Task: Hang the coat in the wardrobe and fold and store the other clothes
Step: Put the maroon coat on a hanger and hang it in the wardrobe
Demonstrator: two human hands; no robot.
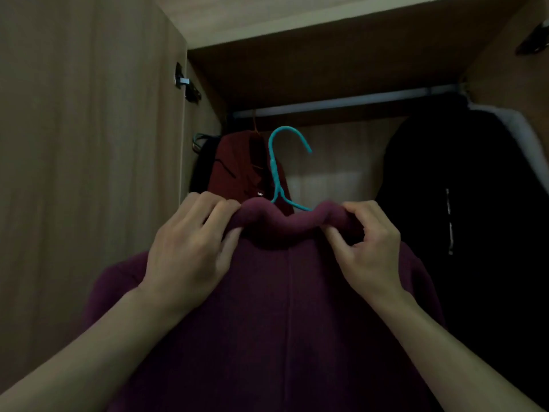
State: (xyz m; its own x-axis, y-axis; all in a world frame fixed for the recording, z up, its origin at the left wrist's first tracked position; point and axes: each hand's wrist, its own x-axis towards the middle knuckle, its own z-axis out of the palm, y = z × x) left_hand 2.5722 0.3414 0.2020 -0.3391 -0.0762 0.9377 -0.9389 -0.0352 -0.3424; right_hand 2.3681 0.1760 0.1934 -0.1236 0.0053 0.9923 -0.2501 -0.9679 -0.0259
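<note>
Dark plum coat, thick soft fabric, back facing viewer with centre seam running down. Collar rolled over at top, dipping in the middle. On a teal wire hanger, hook upright, below the wardrobe rail, not on it. Coat held up in front of the open wardrobe.

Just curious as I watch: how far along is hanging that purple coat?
Done: the purple coat is on the teal hanger. In hand: left hand and right hand pinch its collar. Left: the hook sits below the rail, not on it. No clothes to fold are in view.
</note>
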